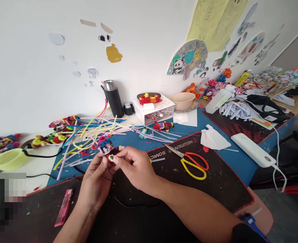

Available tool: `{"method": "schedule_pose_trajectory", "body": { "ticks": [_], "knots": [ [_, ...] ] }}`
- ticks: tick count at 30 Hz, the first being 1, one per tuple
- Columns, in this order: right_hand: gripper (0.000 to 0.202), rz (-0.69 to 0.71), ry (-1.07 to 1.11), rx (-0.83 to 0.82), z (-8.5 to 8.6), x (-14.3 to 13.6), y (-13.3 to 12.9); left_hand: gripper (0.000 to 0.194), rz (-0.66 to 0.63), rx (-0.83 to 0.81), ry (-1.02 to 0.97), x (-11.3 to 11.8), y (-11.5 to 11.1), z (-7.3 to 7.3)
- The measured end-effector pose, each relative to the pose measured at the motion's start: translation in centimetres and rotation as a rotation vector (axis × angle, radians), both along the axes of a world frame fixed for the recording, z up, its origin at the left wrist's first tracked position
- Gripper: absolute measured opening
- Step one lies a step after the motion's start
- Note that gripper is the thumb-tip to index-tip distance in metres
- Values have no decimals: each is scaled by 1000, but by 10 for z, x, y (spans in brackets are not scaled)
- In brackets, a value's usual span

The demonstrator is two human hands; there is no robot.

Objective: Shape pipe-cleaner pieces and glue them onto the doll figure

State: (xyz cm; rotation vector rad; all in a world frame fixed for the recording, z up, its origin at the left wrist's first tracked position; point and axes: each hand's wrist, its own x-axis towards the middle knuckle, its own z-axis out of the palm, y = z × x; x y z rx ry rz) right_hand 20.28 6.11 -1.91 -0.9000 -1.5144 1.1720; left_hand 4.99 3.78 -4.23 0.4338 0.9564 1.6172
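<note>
A small fuzzy doll (105, 145) with a blue and pink head and a dark red body is held above the black mat, near the middle left. My left hand (95, 179) is closed round its lower part from the left. From the right, my right hand (136, 167) pinches at the doll's front, where a small pale yellow piece (111, 157) shows between the two hands. My fingers hide most of the doll's body. Scissors (189, 162) with one red and one yellow handle lie open on the mat to the right.
Pipe cleaners (98, 130) lie scattered behind the hands. A black flask (113, 101), a white box (154, 113) and a beige bowl (183, 101) stand along the wall. A pink lighter (63, 208) lies front left, a white power strip (253, 150) right.
</note>
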Motion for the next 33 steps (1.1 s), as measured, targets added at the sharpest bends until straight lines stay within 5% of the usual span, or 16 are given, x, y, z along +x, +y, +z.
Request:
{"method": "schedule_pose_trajectory", "body": {
  "ticks": [14, 33],
  "knots": [
    [39, 59, 127, -137, 1, -1, 1, 44, -18, 4, -73, 3, -1, -5],
    [35, 114, 257, -224, -2, -4, 2, 44, -83, -16, -115, 7, -2, 0]
  ]
}}
